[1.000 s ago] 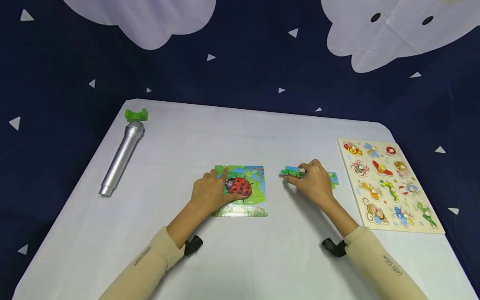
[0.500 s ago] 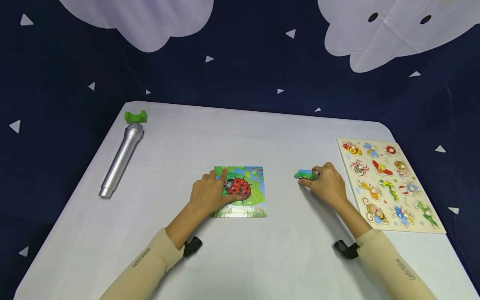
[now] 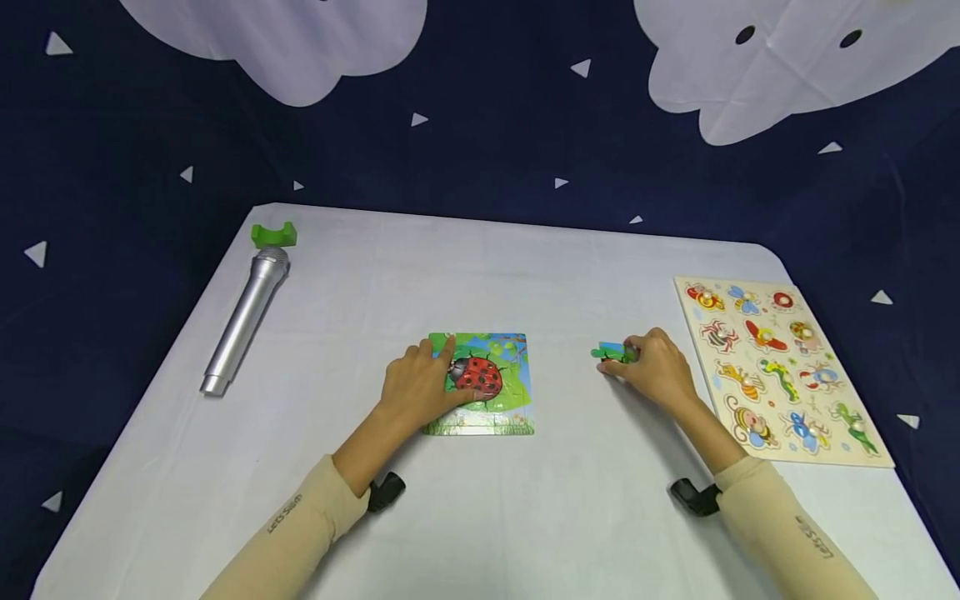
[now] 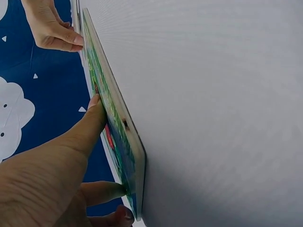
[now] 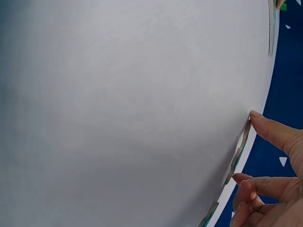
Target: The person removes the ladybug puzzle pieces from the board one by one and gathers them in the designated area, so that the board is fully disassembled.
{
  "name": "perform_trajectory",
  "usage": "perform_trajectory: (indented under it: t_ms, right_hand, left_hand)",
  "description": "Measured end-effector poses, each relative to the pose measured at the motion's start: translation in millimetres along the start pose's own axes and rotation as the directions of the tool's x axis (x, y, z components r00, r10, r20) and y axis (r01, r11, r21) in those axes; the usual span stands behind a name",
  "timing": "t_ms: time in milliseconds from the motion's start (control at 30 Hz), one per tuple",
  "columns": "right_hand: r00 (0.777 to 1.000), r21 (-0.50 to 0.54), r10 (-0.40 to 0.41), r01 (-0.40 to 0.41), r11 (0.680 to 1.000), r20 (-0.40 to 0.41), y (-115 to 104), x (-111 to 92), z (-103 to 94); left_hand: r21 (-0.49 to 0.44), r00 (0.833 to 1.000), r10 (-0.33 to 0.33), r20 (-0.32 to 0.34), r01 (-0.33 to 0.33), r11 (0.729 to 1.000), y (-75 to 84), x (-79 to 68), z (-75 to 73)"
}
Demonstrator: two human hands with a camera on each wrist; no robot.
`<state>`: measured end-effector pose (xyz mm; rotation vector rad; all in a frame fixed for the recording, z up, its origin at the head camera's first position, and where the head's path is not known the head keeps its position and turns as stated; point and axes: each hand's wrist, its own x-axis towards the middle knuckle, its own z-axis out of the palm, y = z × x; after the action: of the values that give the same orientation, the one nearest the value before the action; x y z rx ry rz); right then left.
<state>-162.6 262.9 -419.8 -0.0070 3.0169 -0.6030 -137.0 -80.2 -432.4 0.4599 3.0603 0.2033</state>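
Note:
A ladybug jigsaw puzzle [image 3: 480, 377] lies flat on the white table. My left hand [image 3: 416, 387] rests on its left side, thumb stretched over the ladybug and forefinger along the top corner. In the left wrist view, the thumb and fingertips press the puzzle's face [image 4: 113, 125]. To the right of it, my right hand [image 3: 660, 371] pinches a blue and green puzzle piece [image 3: 612, 350] by its ends, between thumb and forefinger. The right wrist view shows that held piece [image 5: 241, 149] low at the table surface. Another piece [image 5: 208, 215] lies beside it, hidden behind the hand in the head view.
A wooden peg board with insect pictures [image 3: 780, 375] lies at the right edge of the table [image 3: 480, 275]. On the left are a silver microphone [image 3: 247, 321] and a green cradle-shaped block [image 3: 273, 235]. A dark blue cloth [image 3: 487, 158] hangs behind.
My right hand has shifted right with the pinched piece, covering the other piece from the head view, then lowered it slightly. My left hand stays in place on the puzzle.

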Motion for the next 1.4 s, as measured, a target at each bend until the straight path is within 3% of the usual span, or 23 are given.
perform_trajectory:
  t_ms: [200,567,933,1133,1400]
  right_hand:
    - [1.0,0.001,-0.02,0.02,1.0,-0.02,-15.0,-0.5,2.4]
    - [0.98,0.044,-0.196,0.197,0.98,-0.026,-77.8,4.9,22.7]
    - [0.925,0.12,-0.358,0.344,0.931,0.125,-144.1,10.8,50.5]
    - [0.897,0.129,-0.404,0.386,0.914,0.181,-160.6,13.1,63.5]
    - [0.888,0.095,-0.427,0.417,0.904,0.17,-169.7,13.6,69.6]
  left_hand:
    - [-0.025,1.0,-0.013,0.007,0.013,1.0,-4.6,-0.3,-0.3]
    - [-0.086,0.996,-0.07,0.046,0.074,0.994,-33.3,-9.5,-3.6]
    - [-0.08,0.996,-0.055,0.076,0.061,0.995,-40.5,-12.9,-5.4]
    - [-0.079,0.995,-0.053,0.082,0.06,0.995,-40.0,-13.1,-5.7]
    - [-0.077,0.995,-0.055,0.077,0.061,0.995,-40.2,-13.7,-6.2]
